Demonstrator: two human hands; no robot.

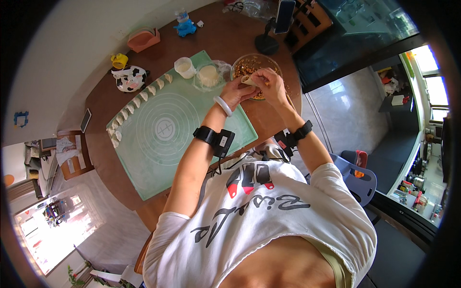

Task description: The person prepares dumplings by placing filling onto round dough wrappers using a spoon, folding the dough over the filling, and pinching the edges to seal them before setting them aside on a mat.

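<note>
My left hand (236, 93) and my right hand (271, 85) hold a dumpling wrapper (248, 80) between their fingers, partly folded. Both hands are over the near side of a glass bowl of chopped filling (252, 62). Left of the bowl, a stack of round wrappers (209, 76) lies in a clear plastic bag, beside a translucent cup of pale contents (184, 68). A row of folded dumplings (137, 102) runs along the far left edge of the green silicone mat (165, 154). My fingers hide part of the wrapper.
On the brown table (223, 32) stand a phone on a black stand (267, 43), a blue toy with a bottle (185, 28), a pink holder (144, 39), a yellow cup (119, 61) and a cow-patterned pot (129, 78). A thin stick (291, 102) lies right of the bowl.
</note>
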